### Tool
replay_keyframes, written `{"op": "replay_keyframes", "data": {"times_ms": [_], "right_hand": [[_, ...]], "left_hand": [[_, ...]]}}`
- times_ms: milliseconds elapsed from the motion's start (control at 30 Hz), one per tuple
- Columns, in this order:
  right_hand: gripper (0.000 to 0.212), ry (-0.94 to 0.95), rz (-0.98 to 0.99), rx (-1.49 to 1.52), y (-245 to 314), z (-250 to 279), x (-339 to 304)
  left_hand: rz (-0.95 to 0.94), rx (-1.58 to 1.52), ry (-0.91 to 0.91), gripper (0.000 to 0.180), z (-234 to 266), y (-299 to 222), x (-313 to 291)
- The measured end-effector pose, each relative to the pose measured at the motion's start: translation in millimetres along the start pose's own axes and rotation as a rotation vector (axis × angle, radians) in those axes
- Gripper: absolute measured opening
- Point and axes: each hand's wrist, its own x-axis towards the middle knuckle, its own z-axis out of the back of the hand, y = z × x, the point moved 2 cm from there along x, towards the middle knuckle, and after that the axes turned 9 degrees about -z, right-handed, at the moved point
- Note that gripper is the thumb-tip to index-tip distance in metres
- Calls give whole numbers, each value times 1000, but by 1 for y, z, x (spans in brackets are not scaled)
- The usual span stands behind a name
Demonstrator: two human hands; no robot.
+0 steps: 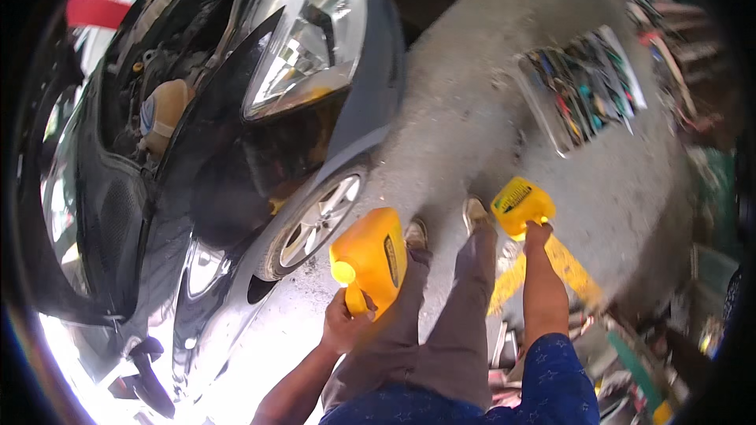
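Two yellow plastic jugs hang from my hands, one on each side of my legs. My left hand (346,321) is wrapped round the handle of the larger-looking jug (376,256), whose yellow cap faces up toward me. A dark label shows on its right side. On the right, my right hand (538,234) grips the second jug (521,203) by its handle end, with the arm stretched forward. A dark label with yellow-green print shows on that jug too. My fingers partly hide both handles.
A dark car (213,157) with its bonnet raised stands at the left, its front wheel (319,220) close to the left jug. A tray of hand tools (547,130) lies on the concrete floor ahead right. Yellow painted lines (571,267) and a heap of clutter (630,362) are at the lower right.
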Motion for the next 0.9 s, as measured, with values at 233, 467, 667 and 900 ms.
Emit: {"op": "replay_keyframes", "data": {"times_ms": [233,467,667,900], "right_hand": [[48,113,-83,41,60,-71,67],[52,846,585,-283,246,39,-172],[62,921,1456,-217,477,185,-483],[48,709,1746,-302,597,154,-563]], "left_hand": [[-94,-103,56,47,-59,-23,85],[-145,-452,-12,48,-115,-137,26],[-312,-753,319,49,-117,-287,4],[-672,-660,561,52,-44,-409,20]]}}
